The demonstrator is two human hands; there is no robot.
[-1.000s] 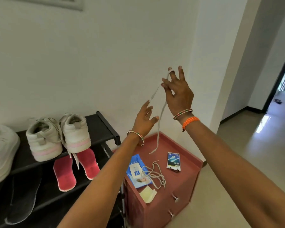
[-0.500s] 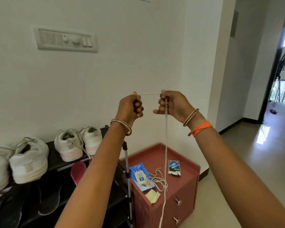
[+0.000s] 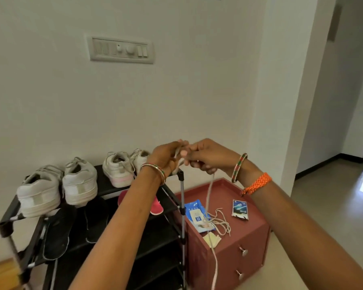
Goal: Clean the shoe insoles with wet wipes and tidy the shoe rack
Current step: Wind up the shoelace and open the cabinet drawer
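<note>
My left hand (image 3: 167,156) and my right hand (image 3: 203,155) meet above the corner of the black shoe rack (image 3: 172,197), both pinching a white shoelace (image 3: 209,197) that hangs down past the red cabinet's front. White sneakers (image 3: 57,185) and a smaller pink-trimmed pair (image 3: 118,167) stand on the rack's top shelf. Black insoles (image 3: 58,231) and pink insoles (image 3: 156,207) lie on the shelf below. A blue wet wipes pack (image 3: 195,215) lies on the red cabinet (image 3: 256,233).
On the cabinet top also lie a second loose shoelace (image 3: 220,221), a yellowish used wipe (image 3: 212,239) and a small blue packet (image 3: 240,209). A switch panel (image 3: 121,50) is on the wall. Open tiled floor stretches right toward a hallway.
My hands came down and together, closing the gap between them along the lace. The camera tilted slightly, showing more of the rack.
</note>
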